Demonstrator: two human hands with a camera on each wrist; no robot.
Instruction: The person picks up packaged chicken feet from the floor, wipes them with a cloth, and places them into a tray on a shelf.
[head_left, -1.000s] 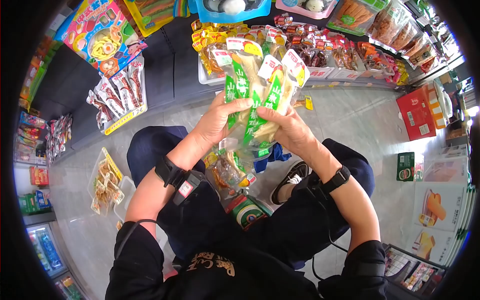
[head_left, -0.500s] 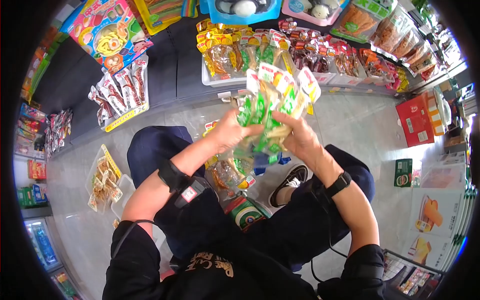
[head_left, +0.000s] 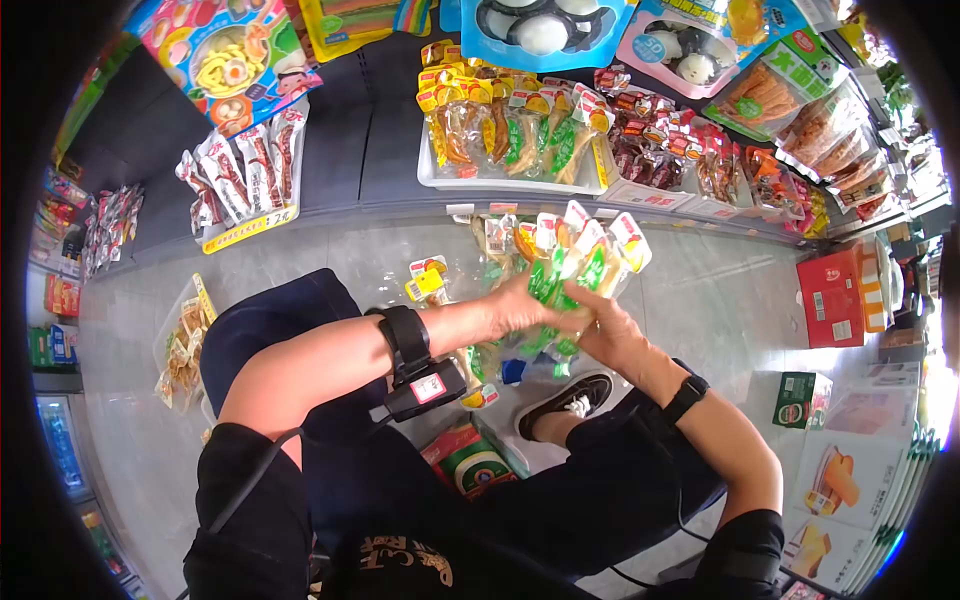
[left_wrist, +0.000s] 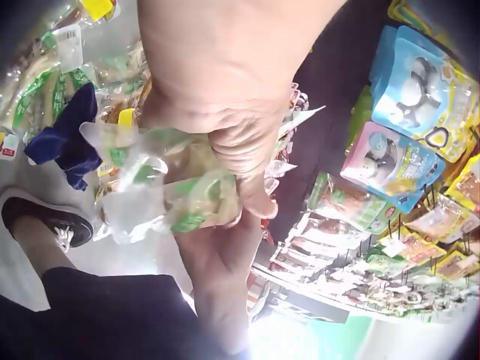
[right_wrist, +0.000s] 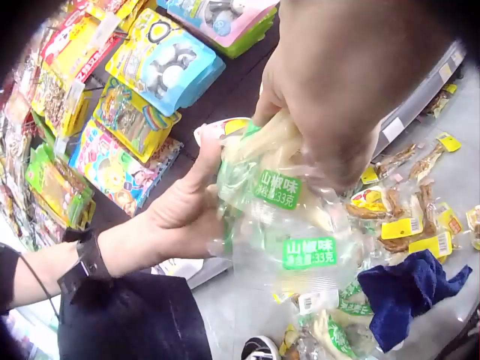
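Both hands hold a bundle of clear snack packets (head_left: 590, 262) with green labels and pale chicken feet inside, over the floor before the shelf. My left hand (head_left: 522, 306) grips its left side, and my right hand (head_left: 612, 328) grips the right, with the thumb over the front. The white-and-red header ends fan out at the top. In the right wrist view, the sealed lower ends of the packets (right_wrist: 309, 253) stick out below the hands. Close up in the left wrist view, my left hand (left_wrist: 217, 112) curls round the crinkled plastic.
More packets (head_left: 428, 278) and a dark blue cloth (right_wrist: 411, 294) lie on the floor beyond my feet. A white tray (head_left: 470, 183) of similar packets sits on the shelf edge. A tray of sausage sticks (head_left: 250, 232) is to its left; a red box (head_left: 832, 305) stands right.
Both hands have lowered the bundle and shifted it slightly right, away from the shelf tray. The left forearm now reaches further across. The head view has moved, showing more of the shelf.
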